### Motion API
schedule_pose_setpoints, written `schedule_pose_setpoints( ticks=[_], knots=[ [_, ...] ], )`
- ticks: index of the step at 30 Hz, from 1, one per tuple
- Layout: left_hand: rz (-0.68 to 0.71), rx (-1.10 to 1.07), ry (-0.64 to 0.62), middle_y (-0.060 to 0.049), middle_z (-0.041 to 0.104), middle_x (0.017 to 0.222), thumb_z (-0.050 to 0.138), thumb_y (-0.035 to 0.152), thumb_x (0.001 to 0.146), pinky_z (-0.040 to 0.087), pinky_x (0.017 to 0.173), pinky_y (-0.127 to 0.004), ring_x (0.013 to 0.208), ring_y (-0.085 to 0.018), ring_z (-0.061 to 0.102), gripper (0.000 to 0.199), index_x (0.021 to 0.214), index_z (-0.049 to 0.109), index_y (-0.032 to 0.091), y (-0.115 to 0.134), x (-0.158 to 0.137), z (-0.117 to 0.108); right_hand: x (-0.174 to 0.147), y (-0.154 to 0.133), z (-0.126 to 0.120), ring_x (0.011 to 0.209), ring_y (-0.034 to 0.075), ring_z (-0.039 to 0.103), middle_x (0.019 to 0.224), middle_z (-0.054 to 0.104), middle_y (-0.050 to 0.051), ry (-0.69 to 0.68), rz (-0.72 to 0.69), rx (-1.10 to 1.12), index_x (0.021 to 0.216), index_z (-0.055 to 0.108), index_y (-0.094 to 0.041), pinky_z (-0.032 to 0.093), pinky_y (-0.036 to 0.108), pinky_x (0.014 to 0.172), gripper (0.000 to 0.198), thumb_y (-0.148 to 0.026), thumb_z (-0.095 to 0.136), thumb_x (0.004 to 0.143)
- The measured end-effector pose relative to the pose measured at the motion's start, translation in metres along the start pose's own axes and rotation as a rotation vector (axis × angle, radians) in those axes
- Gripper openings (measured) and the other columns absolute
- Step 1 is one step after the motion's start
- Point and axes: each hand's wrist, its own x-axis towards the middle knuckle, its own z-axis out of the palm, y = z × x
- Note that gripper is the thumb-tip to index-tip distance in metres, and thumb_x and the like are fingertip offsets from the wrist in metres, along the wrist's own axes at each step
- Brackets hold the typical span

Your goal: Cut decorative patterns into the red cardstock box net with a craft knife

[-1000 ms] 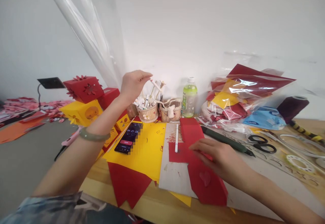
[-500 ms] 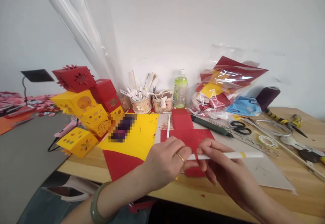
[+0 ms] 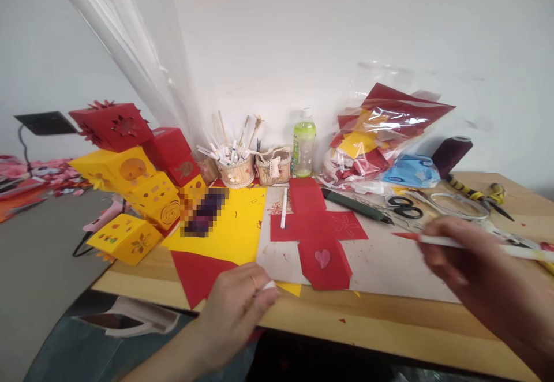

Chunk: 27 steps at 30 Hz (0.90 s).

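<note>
My right hand point(image 3: 459, 266), at the right, grips a white-barrelled brush pen point(image 3: 441, 241) with a bare red tip pointing left. My left hand point(image 3: 242, 307) is closed near the table's front edge, with the pen's white cap point(image 3: 269, 285) showing between thumb and fingers. Between the hands lies a red cross-shaped paper cutout point(image 3: 318, 238) on a pale board. A pink heart point(image 3: 322, 259) is drawn on its lower panel, and a flower outline point(image 3: 345, 225) marks the right arm. Just left of the cutout rests another white pen point(image 3: 284, 208).
Yellow paper point(image 3: 242, 226) and stacked paper boxes point(image 3: 134, 180) occupy the left. Behind stand a pen basket point(image 3: 235, 174) and a bottle point(image 3: 304, 145). A green cutter point(image 3: 357, 205), scissors point(image 3: 407, 208) and a bag of paper scraps point(image 3: 372, 134) lie toward the right.
The pen and its cap have come apart. My right hand has moved right with the pen, my left hand left and down with the cap, uncovering the red cutout.
</note>
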Motion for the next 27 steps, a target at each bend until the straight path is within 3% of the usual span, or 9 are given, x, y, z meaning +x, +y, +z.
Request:
schedule_pose_setpoints(
  ticks=[1,3,4,7,10,15,27],
  knots=[
    [0.065,0.041,0.017,-0.001,0.057,0.062,0.031,0.028,0.097,0.046,0.053,-0.021,0.058,-0.012,0.055,0.038,0.069,0.054,0.015,-0.001,-0.002,0.008,0.005,0.003,0.006,0.045,0.013,0.046,0.059,0.055,0.002,-0.008,0.031,0.046,0.073,0.059,-0.025,0.036,0.026,0.039,0.027,-0.047,0.047,0.084],
    [0.188,0.163,0.083,-0.008,0.067,0.086,0.034,0.024,0.096,0.052,0.072,-0.03,0.081,-0.018,0.062,0.03,0.092,0.061,0.011,-0.002,-0.003,0.032,0.012,0.007,0.027,0.05,0.012,0.049,0.06,0.055,0.001,-0.156,0.148,0.137,0.068,0.058,-0.021,0.039,0.026,0.045,0.024,-0.042,0.057,0.08],
    [0.219,0.224,0.111,-0.01,0.067,0.096,0.037,0.024,0.095,0.052,0.079,-0.033,0.09,-0.02,0.061,0.028,0.098,0.061,0.009,-0.003,-0.003,0.045,0.016,0.009,0.039,0.05,0.012,0.048,0.057,0.053,0.0,-0.191,0.143,0.104,0.064,0.056,-0.02,0.039,0.025,0.047,0.027,-0.042,0.058,0.079],
    [0.232,0.337,0.144,-0.011,0.066,0.107,0.038,0.024,0.095,0.052,0.082,-0.035,0.101,-0.023,0.06,0.029,0.103,0.062,0.009,-0.005,-0.004,0.081,0.023,0.017,0.064,0.05,0.01,0.043,0.054,0.046,-0.004,-0.259,0.112,0.023,0.061,0.051,-0.019,0.036,0.024,0.048,0.03,-0.042,0.058,0.079],
    [0.205,0.386,0.177,-0.009,0.066,0.107,0.036,0.026,0.095,0.052,0.082,-0.037,0.102,-0.023,0.06,0.031,0.1,0.063,0.01,-0.01,-0.006,0.1,0.024,0.03,0.071,0.053,0.011,0.044,0.059,0.048,-0.005,-0.279,0.09,-0.004,0.068,0.047,-0.02,0.036,0.024,0.05,0.024,-0.038,0.058,0.079],
    [0.203,0.411,0.177,-0.009,0.067,0.106,0.034,0.026,0.096,0.053,0.081,-0.035,0.1,-0.022,0.062,0.034,0.099,0.063,0.01,-0.013,-0.009,0.104,0.02,0.046,0.072,0.053,0.011,0.039,0.057,0.043,-0.005,-0.266,0.056,-0.083,0.06,0.04,-0.021,0.032,0.024,0.05,0.026,-0.031,0.058,0.076],
    [0.184,0.373,0.143,-0.011,0.066,0.107,0.036,0.023,0.096,0.054,0.081,-0.036,0.102,-0.023,0.061,0.031,0.101,0.063,0.008,-0.013,-0.009,0.101,0.018,0.05,0.076,0.052,0.011,0.037,0.054,0.042,-0.005,-0.258,0.036,-0.207,0.059,0.04,-0.021,0.029,0.024,0.048,0.025,-0.031,0.054,0.077]
  ],
)
